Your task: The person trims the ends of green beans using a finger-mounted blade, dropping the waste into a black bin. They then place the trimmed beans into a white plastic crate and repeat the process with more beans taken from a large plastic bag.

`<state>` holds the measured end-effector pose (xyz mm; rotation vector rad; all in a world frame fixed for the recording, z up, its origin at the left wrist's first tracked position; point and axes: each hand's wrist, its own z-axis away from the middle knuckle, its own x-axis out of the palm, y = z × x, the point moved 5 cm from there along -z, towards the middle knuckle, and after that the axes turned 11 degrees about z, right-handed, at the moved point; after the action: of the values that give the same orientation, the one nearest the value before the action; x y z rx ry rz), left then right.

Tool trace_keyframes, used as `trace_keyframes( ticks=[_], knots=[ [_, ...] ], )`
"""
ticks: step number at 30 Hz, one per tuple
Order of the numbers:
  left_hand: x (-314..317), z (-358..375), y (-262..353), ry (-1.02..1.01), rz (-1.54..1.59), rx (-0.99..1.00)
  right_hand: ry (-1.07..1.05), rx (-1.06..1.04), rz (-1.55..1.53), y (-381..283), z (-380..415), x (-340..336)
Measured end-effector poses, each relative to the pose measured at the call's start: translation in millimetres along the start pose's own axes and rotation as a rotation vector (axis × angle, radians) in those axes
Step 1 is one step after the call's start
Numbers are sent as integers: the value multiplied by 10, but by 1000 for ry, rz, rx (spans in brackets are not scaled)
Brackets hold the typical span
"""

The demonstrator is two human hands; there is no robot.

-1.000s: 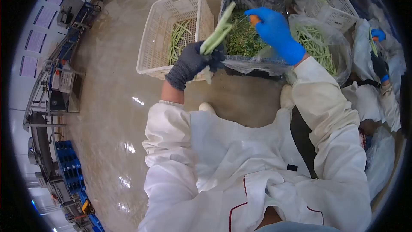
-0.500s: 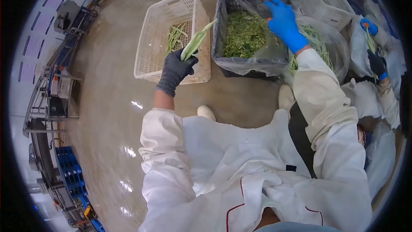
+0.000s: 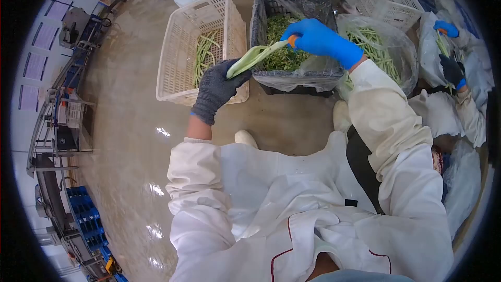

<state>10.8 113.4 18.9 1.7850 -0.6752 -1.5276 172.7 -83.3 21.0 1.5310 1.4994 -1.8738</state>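
Note:
My left hand [image 3: 218,87], in a dark grey glove, is closed around a long pale green vegetable stalk [image 3: 253,58], likely celery. The stalk tilts up to the right. At its far end is my right hand [image 3: 315,39], in a blue glove, closed on a small orange-handled tool [image 3: 292,40] whose working end I cannot make out. Below my right hand stands a black crate [image 3: 329,6] lined with clear plastic, with chopped green trimmings [image 3: 284,58] in it. The white crate [image 3: 169,62] beside my left hand holds several thin green stalks [image 3: 205,55].
To the right, a clear plastic bag [image 3: 409,55] contains many green stalks [image 3: 371,47]. Another white crate [image 3: 394,2] stands behind it. A co-worker's gloved hands [image 3: 451,68] work at far right. Wet floor [image 3: 130,125] lies to the left, with metal equipment [image 3: 49,125] along the wall.
My right hand has moved left and down, bringing the orange-handled tool to the stalk's tip. The stalk, in my left hand, has tilted over to the right.

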Motion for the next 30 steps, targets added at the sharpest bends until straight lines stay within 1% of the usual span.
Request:
trace_keyframes(
  ticks=[3, 5, 6, 8, 9, 11, 12, 13, 14, 16, 17, 20, 22, 24, 27, 30],
  knots=[
    [71, 15, 19, -129, 169, -312, 272, -106, 118, -77, 36, 0],
    [133, -66, -99, -43, 65, -133, 490, -186, 154, -200, 48, -11],
    [165, -99, -171, 1, 14, -43, 467, -101, 44, -202, 49, -9],
    [174, -112, -149, 145, 58, -20, 415, 66, -174, -303, 72, -58],
    [182, -115, -140, 219, 81, -9, 441, 61, -481, -277, 28, -43],
    [184, -121, -115, 316, 349, -59, 471, 52, -1100, -198, -72, 56],
    [182, -130, -101, 364, 482, -81, 420, 49, -1108, -205, -97, 118],
    [205, -151, -71, 368, 702, -56, 369, 45, -1116, -210, -114, 191],
    [182, -166, -56, 357, 826, -61, 317, 41, -1124, -230, -124, 271],
    [117, -194, -6, 334, 1072, -71, 148, -2, -909, -224, -100, 520],
    [48, -191, 34, 312, 1121, -118, 65, -25, -801, -218, -76, 597],
    [-237, -216, -53, 405, 1317, -39, -43, 26, -146, -14, 35, 674],
    [-475, -194, -184, 439, 1366, -37, 13, 97, 257, 588, 71, 835],
    [-693, -195, -436, 554, 1401, -18, -29, 186, 591, 1112, 116, 844],
    [-745, -162, -541, 512, 1503, 36, 421, 141, 862, 863, 197, 403],
    [-625, -196, -517, 499, 1536, -20, 533, 71, 571, 463, 67, 219]
  ],
)
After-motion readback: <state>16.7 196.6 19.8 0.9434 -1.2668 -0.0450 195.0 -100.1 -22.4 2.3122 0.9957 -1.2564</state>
